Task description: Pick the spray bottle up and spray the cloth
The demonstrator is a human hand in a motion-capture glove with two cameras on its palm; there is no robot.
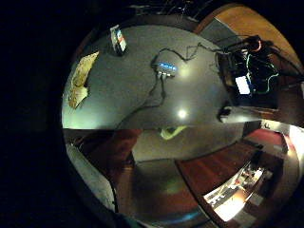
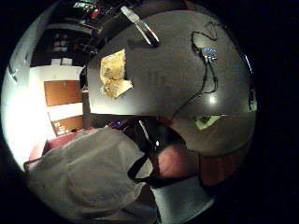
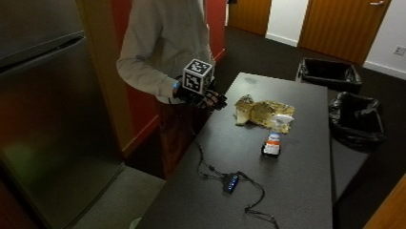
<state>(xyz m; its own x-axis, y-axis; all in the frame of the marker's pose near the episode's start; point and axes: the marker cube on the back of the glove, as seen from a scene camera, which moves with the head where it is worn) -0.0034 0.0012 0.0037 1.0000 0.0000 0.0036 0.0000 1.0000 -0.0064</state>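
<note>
A small black hub (image 3: pixel 231 182) with blue lights, cables trailing from both ends, lies on the worktop (image 3: pixel 298 191) close to its near end, towards the edge where the person stands. The worktop itself is a long dark grey slab running away from the camera. Beyond its far long edge stand two black-lined bins (image 3: pixel 355 117), off the worktop. On the slab's far half lies the cloth (image 3: pixel 260 112), a crumpled yellowish rag, roughly midway between the two long edges. Just in front of the cloth, towards the near end and slightly nearer the bin-side edge, the spray bottle (image 3: pixel 273 140) stands upright, white nozzle on top and an orange and blue label below; its top overlaps the cloth's edge in the outside view, and I cannot tell whether they touch. The gloved right hand (image 3: pixel 204 98) hangs above the person-side long edge, level with the cloth, fingers loosely curled and holding nothing, apart from both bottle and cloth.
</note>
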